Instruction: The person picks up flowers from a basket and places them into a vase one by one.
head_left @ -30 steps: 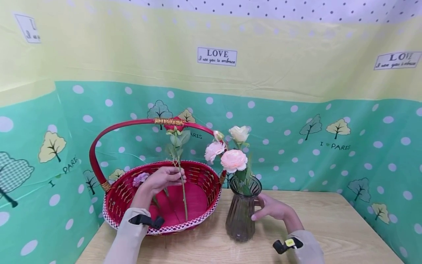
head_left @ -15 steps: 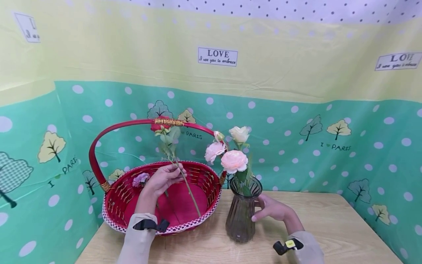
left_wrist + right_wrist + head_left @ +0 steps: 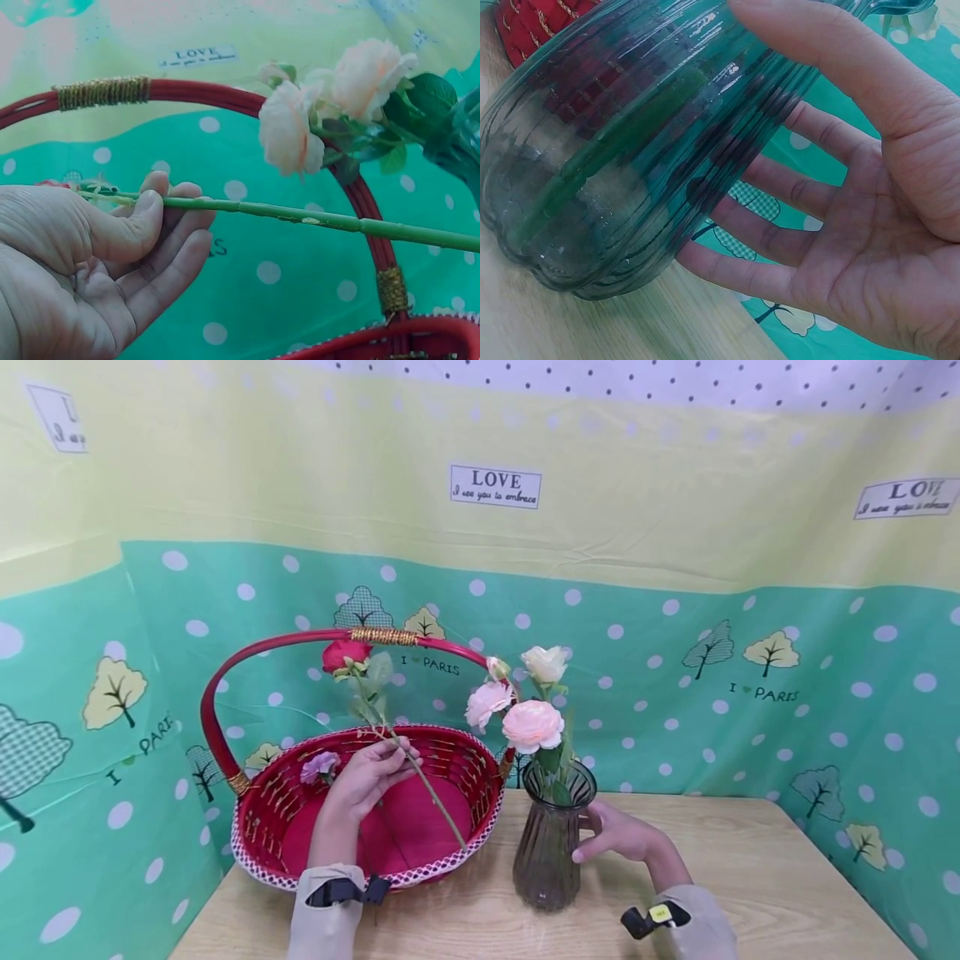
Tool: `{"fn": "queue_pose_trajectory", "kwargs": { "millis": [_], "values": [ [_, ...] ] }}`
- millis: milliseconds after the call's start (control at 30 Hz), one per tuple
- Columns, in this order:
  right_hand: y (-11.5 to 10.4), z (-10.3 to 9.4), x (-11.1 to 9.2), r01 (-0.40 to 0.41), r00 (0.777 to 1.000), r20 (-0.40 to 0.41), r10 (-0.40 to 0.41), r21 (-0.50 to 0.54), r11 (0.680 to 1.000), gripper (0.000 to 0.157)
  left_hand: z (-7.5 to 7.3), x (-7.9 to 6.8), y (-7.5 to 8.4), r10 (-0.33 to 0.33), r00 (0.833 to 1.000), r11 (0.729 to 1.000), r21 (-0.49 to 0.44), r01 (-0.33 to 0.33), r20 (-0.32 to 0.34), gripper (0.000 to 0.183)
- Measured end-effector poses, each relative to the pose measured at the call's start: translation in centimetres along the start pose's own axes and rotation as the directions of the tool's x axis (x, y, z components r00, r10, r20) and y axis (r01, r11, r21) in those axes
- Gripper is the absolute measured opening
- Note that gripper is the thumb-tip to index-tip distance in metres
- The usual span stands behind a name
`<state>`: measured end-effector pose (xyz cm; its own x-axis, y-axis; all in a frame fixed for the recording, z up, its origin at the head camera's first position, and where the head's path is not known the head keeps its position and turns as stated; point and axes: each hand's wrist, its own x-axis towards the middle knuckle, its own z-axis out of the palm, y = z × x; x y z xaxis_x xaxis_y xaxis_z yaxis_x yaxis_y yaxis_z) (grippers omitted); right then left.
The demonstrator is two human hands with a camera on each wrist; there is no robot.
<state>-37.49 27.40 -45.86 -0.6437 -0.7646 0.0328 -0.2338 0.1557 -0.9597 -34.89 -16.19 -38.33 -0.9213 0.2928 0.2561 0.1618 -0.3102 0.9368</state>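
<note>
My left hand (image 3: 369, 779) pinches the green stem of a red rose (image 3: 347, 655) between thumb and fingers, above the basket. The rose tilts, its bloom up to the left and its stem end (image 3: 420, 232) down to the right. A ribbed, dark-tinted glass vase (image 3: 547, 860) stands upright on the table, holding pink flowers (image 3: 533, 727) and a white flower (image 3: 545, 665). With thumb on the near side and fingers behind, my right hand (image 3: 628, 834) holds the vase at its right side. A green stem (image 3: 600, 154) shows through the glass.
A red woven basket (image 3: 255, 860) with a tall arched handle (image 3: 213, 710) stands left of the vase. A purple flower (image 3: 320, 767) lies inside it. The wooden table (image 3: 750, 877) backs onto a printed curtain (image 3: 645, 710).
The red rose has tipped over to the left, its stem end swinging right toward the basket rim. My left forearm has shifted slightly right. The right hand and vase have not moved.
</note>
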Motion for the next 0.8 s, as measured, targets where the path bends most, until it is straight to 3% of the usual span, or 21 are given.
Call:
{"fn": "queue_pose_trajectory", "kwargs": {
  "millis": [233, 400, 633, 800],
  "values": [
    [0.0, 0.0, 0.0, 0.003, 1.000, 0.004, -0.003, 0.019, 1.000, 0.087, 0.5, -0.4, -0.3, 0.136, 0.991, 0.989, -0.065, -0.135, 0.009, 0.033],
    [0.0, 0.0, 0.0, 0.003, 1.000, 0.003, -0.003, 0.014, 1.000, 0.087, 1.3, -0.3, -0.9, 0.241, 0.970, 0.950, -0.203, -0.239, -0.014, 0.036],
    [-0.1, 0.1, 0.0, -0.002, 1.000, 0.003, 0.002, 0.016, 1.000, 0.088, 3.3, 0.4, -1.4, 0.320, 0.940, 0.863, -0.372, -0.341, -0.119, 0.038],
    [-0.3, 0.2, -0.1, 0.005, 1.000, 0.000, -0.005, 0.018, 1.000, 0.088, 4.8, 1.0, -1.6, 0.310, 0.925, 0.838, -0.397, -0.375, -0.218, 0.033]
  ]
}}
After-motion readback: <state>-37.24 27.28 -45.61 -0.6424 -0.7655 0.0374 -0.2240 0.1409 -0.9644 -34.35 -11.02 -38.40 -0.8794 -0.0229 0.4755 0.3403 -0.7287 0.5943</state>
